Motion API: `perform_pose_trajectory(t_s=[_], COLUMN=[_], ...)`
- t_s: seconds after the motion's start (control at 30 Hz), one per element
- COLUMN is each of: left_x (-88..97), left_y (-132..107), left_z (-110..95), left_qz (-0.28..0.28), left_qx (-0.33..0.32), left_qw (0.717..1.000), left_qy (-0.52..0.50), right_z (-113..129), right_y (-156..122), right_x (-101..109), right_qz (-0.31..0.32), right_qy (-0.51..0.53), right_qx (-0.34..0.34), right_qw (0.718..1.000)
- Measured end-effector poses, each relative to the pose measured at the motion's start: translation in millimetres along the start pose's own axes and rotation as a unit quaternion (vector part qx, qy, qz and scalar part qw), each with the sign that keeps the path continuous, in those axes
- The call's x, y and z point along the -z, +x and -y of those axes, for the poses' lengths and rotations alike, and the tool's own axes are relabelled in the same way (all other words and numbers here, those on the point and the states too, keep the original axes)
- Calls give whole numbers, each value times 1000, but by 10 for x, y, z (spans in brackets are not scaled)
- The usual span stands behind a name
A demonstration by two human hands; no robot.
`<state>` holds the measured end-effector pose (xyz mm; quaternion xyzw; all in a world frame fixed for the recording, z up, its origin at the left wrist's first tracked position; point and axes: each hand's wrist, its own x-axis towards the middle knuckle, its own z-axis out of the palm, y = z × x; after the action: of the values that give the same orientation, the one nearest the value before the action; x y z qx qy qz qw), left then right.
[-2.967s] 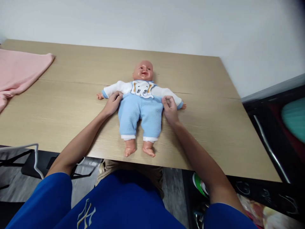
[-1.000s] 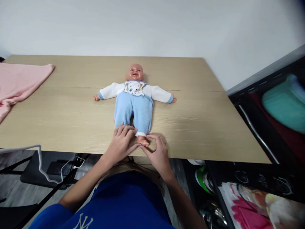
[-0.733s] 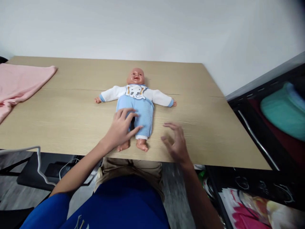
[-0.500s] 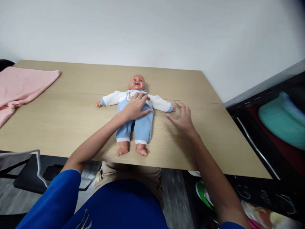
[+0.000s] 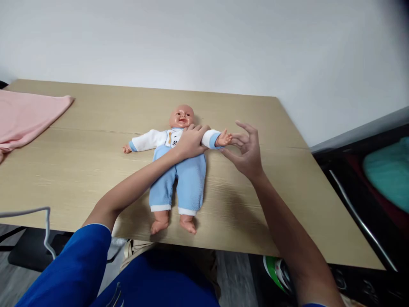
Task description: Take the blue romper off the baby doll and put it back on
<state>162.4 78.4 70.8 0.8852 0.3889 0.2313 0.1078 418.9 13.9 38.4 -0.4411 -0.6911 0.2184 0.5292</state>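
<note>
In the head view, a pale wood-toned table [image 5: 79,175] spreads under everything, a thin seam running along its length. A plain whitish wall [image 5: 159,42] stands behind the table's far edge. A pink cloth [image 5: 32,115] lies on the table's left end. Off the table's right end is dark furniture [image 5: 354,213] with a teal item [image 5: 388,172] in it (blurred, so I can't say what it is). Below the table's front edge show a grey, streaky floor [image 5: 234,275] and something round in green and white [image 5: 273,270].

The doll [image 5: 190,179], in blue trousers and a white top, lies face up around the middle of the table, nearer its front edge. Its long axis runs almost straight from the table's far side to its front, head toward the far edge, feet toward the front edge. One arm stretches toward the table's left end; the other points toward its right end, its hand tipped up off the table.

The left hand [image 5: 191,140] crosses the doll's chest, fingers and thumb closed around the sleeve of that second arm. The right hand [image 5: 247,151] is spread, fingers curved, right at the doll's small hand (whether they touch, I can't tell).
</note>
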Motion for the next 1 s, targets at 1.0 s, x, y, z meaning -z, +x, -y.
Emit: perform_pose_trajectory(t_s=[1.0], left_x=[571], left_y=[-577], left_z=[978], left_qz=[-290], left_qx=[269], left_qw=[678], left_qy=[-619], right_z=[555], right_y=[213], right_x=[-1749], right_qz=[154], right_qy=[213], right_qx=[-63], right_qw=[963])
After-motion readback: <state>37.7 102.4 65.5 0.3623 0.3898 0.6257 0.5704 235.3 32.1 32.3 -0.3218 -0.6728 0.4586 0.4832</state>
